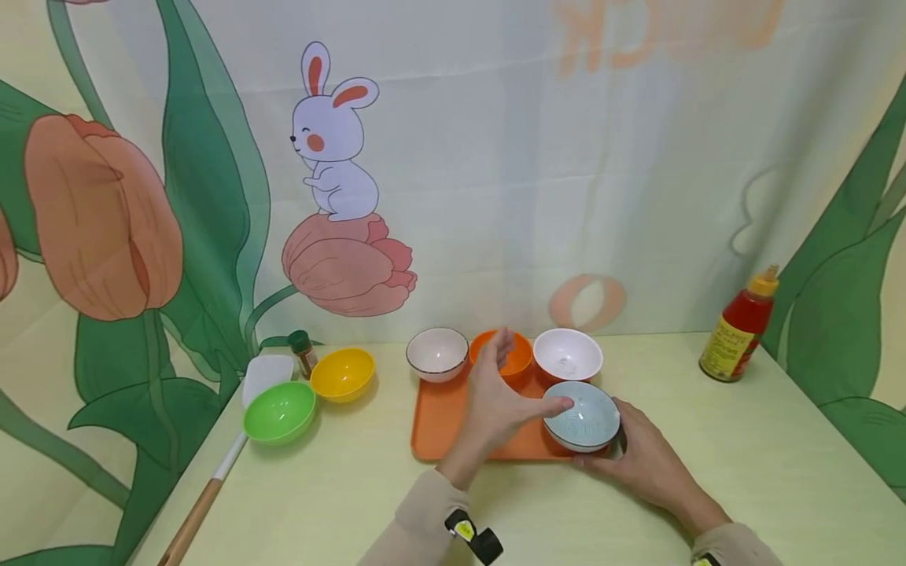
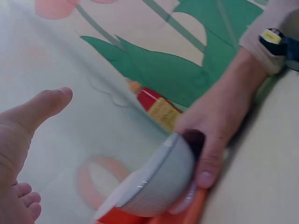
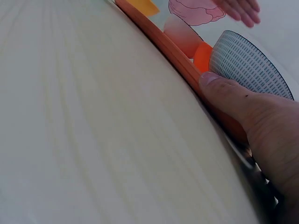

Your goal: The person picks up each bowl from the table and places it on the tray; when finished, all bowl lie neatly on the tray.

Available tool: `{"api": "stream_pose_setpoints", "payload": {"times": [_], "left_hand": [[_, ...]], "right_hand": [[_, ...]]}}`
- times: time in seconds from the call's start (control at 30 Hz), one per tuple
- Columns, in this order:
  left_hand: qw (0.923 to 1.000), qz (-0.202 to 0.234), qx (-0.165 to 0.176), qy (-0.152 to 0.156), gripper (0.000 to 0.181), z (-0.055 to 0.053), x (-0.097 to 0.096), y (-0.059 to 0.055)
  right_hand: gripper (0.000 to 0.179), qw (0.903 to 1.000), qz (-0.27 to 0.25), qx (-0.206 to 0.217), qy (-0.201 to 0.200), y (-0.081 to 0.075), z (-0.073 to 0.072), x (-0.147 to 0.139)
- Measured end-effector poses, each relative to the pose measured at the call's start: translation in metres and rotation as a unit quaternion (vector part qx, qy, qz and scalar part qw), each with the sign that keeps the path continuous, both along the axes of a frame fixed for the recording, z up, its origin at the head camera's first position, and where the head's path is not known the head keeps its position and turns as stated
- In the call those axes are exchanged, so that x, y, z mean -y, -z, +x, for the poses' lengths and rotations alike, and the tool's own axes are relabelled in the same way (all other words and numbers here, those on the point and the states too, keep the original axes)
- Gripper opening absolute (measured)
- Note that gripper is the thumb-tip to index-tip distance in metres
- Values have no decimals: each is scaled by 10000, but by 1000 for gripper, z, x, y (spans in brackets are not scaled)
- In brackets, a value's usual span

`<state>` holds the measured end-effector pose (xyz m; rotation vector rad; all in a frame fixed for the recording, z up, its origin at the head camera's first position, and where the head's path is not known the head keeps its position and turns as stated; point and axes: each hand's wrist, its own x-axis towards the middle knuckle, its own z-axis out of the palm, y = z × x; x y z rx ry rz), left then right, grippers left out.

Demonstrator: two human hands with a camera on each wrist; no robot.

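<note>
A pale blue bowl (image 1: 582,417) with a dark rim and a patterned outside (image 3: 250,63) stands at the front right corner of an orange tray (image 1: 442,424). My right hand (image 1: 654,460) curves round its right side and appears to hold it, the thumb low by the tray's front edge; the far fingers are mostly hidden. My left hand (image 1: 491,401) is raised over the tray, fingers straight and thumb spread. That thumb overlaps the blue bowl in the head view, but the left wrist view shows the hand apart from it. Behind are a cream bowl (image 1: 437,355), an orange bowl (image 1: 520,365) and a white bowl (image 1: 568,355).
To the left stand a yellow bowl (image 1: 343,376), a green bowl (image 1: 279,414) and a small green-capped jar (image 1: 303,354). A white spatula (image 1: 269,373) with a wooden handle lies beside them. A red sauce bottle (image 1: 739,326) stands far right, before the printed curtain (image 1: 460,173).
</note>
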<state>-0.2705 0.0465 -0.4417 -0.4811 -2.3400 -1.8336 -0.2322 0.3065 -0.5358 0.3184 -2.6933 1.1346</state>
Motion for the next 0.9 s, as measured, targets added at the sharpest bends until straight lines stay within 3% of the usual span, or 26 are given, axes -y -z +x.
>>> {"api": "stream_pose_setpoints", "payload": {"times": [0.2, 0.53, 0.9], "left_hand": [[9984, 187, -428, -314, 127, -4, 25, -19], [9861, 184, -1417, -848, 120, -14, 76, -33], [9757, 58, -1574, -1524, 117, -18, 138, -40]], "right_hand": [[115, 9999, 53, 105, 34, 2, 0, 1], [116, 9999, 63, 141, 22, 3, 0, 4], [117, 9998, 57, 171, 34, 0, -1, 1]]}}
